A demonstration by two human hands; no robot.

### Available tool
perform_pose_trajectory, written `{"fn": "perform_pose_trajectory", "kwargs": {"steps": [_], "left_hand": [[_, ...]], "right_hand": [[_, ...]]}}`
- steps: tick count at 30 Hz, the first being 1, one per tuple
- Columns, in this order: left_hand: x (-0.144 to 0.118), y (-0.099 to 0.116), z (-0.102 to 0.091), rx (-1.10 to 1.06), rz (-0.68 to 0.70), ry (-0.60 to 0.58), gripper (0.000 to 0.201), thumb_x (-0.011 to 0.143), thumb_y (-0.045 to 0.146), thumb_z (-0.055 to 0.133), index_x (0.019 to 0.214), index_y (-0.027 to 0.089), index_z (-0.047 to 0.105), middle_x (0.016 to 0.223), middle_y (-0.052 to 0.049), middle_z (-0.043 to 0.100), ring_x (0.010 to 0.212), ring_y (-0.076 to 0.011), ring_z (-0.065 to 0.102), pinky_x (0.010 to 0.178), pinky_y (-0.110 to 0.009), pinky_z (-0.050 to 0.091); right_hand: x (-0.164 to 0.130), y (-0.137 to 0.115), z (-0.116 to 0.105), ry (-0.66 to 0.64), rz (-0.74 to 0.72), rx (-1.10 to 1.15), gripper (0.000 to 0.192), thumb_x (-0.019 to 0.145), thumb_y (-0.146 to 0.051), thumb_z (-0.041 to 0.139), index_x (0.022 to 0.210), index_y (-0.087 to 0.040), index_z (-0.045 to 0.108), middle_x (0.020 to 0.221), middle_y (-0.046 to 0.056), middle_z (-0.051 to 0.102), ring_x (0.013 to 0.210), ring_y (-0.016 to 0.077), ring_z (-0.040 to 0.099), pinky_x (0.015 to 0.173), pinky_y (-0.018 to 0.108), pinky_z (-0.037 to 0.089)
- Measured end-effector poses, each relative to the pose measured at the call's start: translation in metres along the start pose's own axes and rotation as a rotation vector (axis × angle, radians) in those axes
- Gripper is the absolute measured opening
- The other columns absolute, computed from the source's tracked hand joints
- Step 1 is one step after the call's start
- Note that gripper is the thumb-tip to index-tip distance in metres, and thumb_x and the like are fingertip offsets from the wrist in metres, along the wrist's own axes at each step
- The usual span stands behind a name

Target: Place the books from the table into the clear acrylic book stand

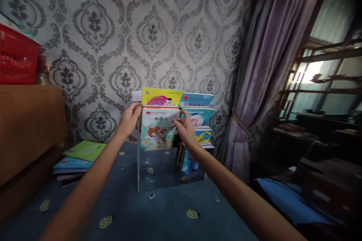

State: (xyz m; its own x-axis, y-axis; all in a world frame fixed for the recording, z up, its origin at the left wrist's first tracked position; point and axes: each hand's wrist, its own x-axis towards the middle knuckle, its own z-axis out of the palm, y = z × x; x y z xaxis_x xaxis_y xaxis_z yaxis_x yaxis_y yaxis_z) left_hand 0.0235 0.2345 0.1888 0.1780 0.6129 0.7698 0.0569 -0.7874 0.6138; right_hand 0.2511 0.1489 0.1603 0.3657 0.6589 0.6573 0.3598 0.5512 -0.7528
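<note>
A clear acrylic tiered book stand [147,173] sits on a blue patterned tablecloth [158,211] against the wall. Both my hands hold one children's book [158,130] with a red band and a cartoon cover, upright in the stand's left column. My left hand [128,119] grips its top left corner. My right hand [185,130] pinches its right edge. Behind it stands a yellow book [161,97]. The right column holds several blue-covered books [198,120], one behind the other.
A stack of flat books with a green one on top [84,150] lies at the left. A wooden cabinet [28,128] carries a red basket [17,58]. A purple curtain [263,75] and a window lie to the right.
</note>
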Motion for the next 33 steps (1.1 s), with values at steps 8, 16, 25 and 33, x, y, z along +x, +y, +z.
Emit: {"fn": "perform_pose_trajectory", "kwargs": {"steps": [8, 16, 25, 33], "left_hand": [[-0.128, -0.062, -0.041, 0.025, -0.456, 0.083, 0.056, 0.081, 0.07, 0.048, 0.107, 0.021, 0.061, 0.094, -0.009, 0.073, 0.084, -0.0291, 0.072, 0.063, -0.038, 0.057], [-0.238, -0.079, -0.084, 0.143, -0.61, 0.066, 0.048, 0.075, 0.079, 0.048, 0.087, 0.036, 0.066, 0.078, -0.004, 0.075, 0.075, -0.0342, 0.074, 0.062, -0.05, 0.06], [-0.178, -0.006, -0.055, 0.148, -0.417, 0.014, 0.042, 0.087, 0.063, 0.05, 0.102, 0.027, 0.065, 0.093, -0.006, 0.075, 0.089, -0.0294, 0.073, 0.073, -0.04, 0.059], [0.002, 0.056, -0.011, 0.538, 0.262, -0.113, 0.043, 0.093, 0.044, 0.042, 0.112, 0.017, 0.07, 0.115, -0.012, 0.072, 0.11, -0.0273, 0.064, 0.096, -0.04, 0.051]], "right_hand": [[0.007, -0.006, -0.003, -0.034, 0.024, -0.075, 0.07, 0.076, -0.039, 0.058, 0.14, -0.017, 0.041, 0.089, 0.002, 0.062, 0.072, 0.0192, 0.068, 0.043, 0.022, 0.046], [0.002, -0.023, 0.002, -0.063, 0.155, 0.093, 0.068, 0.07, -0.033, 0.057, 0.135, -0.021, 0.043, 0.074, -0.003, 0.068, 0.058, 0.015, 0.066, 0.047, 0.02, 0.045], [0.002, -0.03, -0.009, -0.112, 0.204, 0.136, 0.068, 0.067, -0.032, 0.057, 0.133, -0.019, 0.046, 0.07, -0.004, 0.067, 0.054, 0.0137, 0.065, 0.046, 0.02, 0.043], [0.004, -0.022, -0.012, -0.152, 0.081, 0.069, 0.069, 0.075, -0.029, 0.051, 0.141, -0.019, 0.039, 0.079, -0.002, 0.065, 0.058, 0.0158, 0.066, 0.048, 0.024, 0.046]]}}
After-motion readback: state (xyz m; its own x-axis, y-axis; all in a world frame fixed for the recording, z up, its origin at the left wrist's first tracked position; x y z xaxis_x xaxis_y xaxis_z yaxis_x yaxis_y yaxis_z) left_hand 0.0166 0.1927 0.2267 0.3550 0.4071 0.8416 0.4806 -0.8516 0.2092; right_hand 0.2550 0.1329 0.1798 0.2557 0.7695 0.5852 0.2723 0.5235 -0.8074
